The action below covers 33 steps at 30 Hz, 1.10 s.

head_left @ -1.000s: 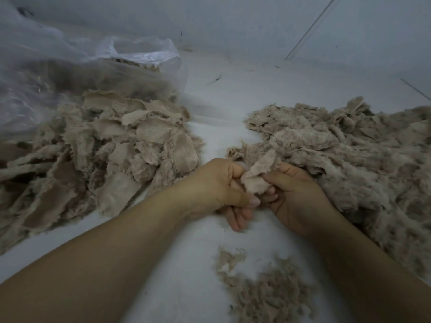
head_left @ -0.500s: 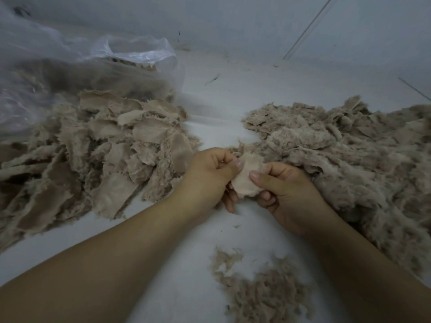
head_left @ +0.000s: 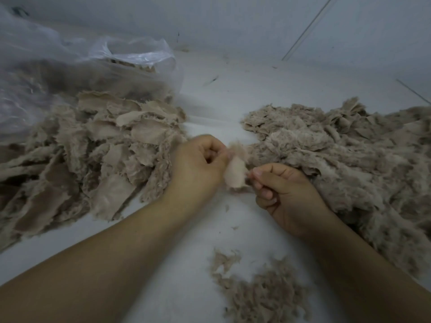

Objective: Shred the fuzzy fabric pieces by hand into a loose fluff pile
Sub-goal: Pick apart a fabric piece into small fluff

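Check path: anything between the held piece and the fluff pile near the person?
Nothing visible. Both hands, left hand and right hand, pinch the fabric piece; only bare white surface lies between it and the fluff pile.

A pale counter (head_left: 233,101) carries a heap of fabric pieces (head_left: 93,155) on the left, a plastic bag (head_left: 70,66) behind it, shredded fluff (head_left: 338,159) on the right, and loose scraps (head_left: 258,292) nearest us.
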Available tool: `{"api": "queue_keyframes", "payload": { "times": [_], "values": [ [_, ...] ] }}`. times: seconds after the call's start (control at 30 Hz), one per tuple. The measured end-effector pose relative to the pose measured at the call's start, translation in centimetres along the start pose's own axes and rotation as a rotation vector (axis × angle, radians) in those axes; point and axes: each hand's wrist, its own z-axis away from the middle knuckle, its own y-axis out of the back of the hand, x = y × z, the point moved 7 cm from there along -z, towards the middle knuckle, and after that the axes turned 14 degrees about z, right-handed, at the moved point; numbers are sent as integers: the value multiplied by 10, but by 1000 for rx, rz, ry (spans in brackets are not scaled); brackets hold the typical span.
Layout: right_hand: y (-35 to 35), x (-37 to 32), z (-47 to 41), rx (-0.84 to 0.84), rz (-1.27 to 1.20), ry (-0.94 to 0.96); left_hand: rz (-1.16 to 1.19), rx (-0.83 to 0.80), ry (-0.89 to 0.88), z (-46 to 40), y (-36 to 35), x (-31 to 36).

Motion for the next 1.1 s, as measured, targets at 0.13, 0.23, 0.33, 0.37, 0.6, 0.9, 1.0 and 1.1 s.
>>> {"api": "queue_keyframes", "payload": {
  "times": [0.13, 0.23, 0.33, 0.37, 0.6, 0.9, 1.0, 1.1],
  "values": [
    [1, 1, 0, 30, -33, -37, -1010, -113, -238, -17, 14, 21],
    [-1, 3, -1, 38, -31, -67, -1417, -221, -134, -14, 16, 13],
    [-1, 4, -2, 46, -75, -84, -1427, -257, -330, -4, -6, 27],
    [-1, 5, -3, 49, -89, -86, -1345, -283, -467, 3, -17, 31],
    [-1, 7, -4, 53, -103, -100, -1253, -581, -368, 2, -39, -20],
    [0, 6, -4, 59, -145, -116, -454, -372, -465, 18, -41, 15],
    [-2, 4, -3, 25, -123, -101, -174, -243, -204, 13, -32, 4],
    [-5, 2, -2, -6, -88, -81, 84, -173, -36, 6, -24, -5]
  ]
}}
